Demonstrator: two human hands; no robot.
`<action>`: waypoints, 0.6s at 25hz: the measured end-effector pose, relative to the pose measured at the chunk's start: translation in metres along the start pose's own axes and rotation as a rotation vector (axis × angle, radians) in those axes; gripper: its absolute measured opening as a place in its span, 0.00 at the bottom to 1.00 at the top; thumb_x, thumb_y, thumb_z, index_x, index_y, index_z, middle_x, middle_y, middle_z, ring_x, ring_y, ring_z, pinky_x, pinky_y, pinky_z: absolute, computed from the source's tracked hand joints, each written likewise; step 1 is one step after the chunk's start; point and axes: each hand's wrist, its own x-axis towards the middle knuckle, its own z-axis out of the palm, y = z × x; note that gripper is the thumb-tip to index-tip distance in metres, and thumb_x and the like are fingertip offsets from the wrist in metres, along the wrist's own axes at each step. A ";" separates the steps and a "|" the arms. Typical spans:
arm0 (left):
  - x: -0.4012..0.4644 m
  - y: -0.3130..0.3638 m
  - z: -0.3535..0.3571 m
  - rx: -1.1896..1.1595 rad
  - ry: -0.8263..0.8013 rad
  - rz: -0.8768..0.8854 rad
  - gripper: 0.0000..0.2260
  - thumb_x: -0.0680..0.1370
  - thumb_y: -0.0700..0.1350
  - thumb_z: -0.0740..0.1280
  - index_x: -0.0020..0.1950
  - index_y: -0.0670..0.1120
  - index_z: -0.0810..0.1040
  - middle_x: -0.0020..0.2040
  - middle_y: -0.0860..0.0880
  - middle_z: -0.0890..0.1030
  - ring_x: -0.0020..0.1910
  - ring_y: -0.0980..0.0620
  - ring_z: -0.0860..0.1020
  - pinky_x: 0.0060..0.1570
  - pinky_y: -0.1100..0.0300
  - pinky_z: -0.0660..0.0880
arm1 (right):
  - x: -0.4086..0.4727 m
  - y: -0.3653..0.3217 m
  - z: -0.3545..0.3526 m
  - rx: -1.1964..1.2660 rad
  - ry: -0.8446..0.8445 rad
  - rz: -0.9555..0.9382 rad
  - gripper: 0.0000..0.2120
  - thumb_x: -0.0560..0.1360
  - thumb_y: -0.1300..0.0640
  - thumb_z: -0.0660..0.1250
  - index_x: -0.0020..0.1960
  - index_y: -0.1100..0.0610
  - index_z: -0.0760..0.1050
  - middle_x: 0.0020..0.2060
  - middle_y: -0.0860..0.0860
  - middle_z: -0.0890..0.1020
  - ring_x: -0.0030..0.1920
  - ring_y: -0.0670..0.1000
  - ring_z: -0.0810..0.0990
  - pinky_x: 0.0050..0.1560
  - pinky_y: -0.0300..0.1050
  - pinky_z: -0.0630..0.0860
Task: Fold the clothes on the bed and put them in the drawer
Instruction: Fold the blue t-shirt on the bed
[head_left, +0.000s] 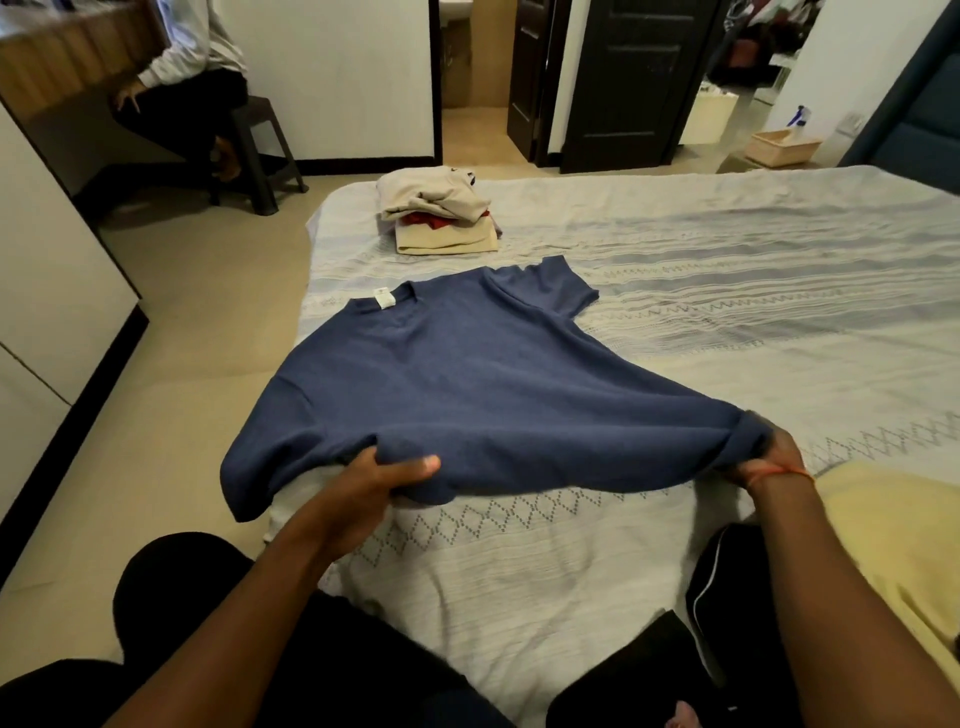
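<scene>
Blue shirt (441, 384) flat on bed (727, 291), near left edge; one side overhangs edge. Long axis runs from hem, nearest, to collar, farthest; label up. Left hand (384, 480) pinches hem, thumb on top; right hand (774, 452) clutches opposite hem corner. Folded stack (441, 218) beyond collar, apart. Bare bedcover to right. Yellow garment (898, 540) just beside right wrist. Basket (782, 145) on floor holds spray bottle (800, 117).

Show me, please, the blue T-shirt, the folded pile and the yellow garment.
blue T-shirt (467, 379), head view, chest area.
folded pile (441, 241), head view, bottom beige layer.
yellow garment (893, 525), head view, its flat middle.
</scene>
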 end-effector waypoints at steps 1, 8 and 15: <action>-0.003 -0.004 0.009 0.354 0.129 -0.084 0.25 0.69 0.39 0.73 0.65 0.37 0.73 0.58 0.44 0.81 0.54 0.55 0.82 0.53 0.63 0.78 | -0.006 0.000 0.011 0.122 -0.036 0.044 0.15 0.68 0.41 0.72 0.39 0.54 0.82 0.33 0.51 0.85 0.34 0.49 0.85 0.33 0.44 0.80; 0.007 -0.035 0.019 -0.157 0.058 -0.099 0.16 0.76 0.43 0.70 0.63 0.44 0.75 0.57 0.44 0.81 0.52 0.45 0.81 0.38 0.52 0.80 | 0.003 0.010 -0.009 -0.160 0.035 0.072 0.12 0.66 0.55 0.77 0.44 0.58 0.78 0.35 0.53 0.83 0.34 0.51 0.83 0.32 0.42 0.78; -0.003 -0.025 0.023 -0.205 0.016 -0.422 0.06 0.82 0.39 0.60 0.49 0.41 0.76 0.34 0.45 0.82 0.32 0.50 0.81 0.23 0.62 0.77 | 0.020 0.013 -0.026 -0.486 0.467 0.086 0.10 0.72 0.65 0.61 0.53 0.67 0.72 0.46 0.62 0.79 0.42 0.58 0.81 0.32 0.47 0.76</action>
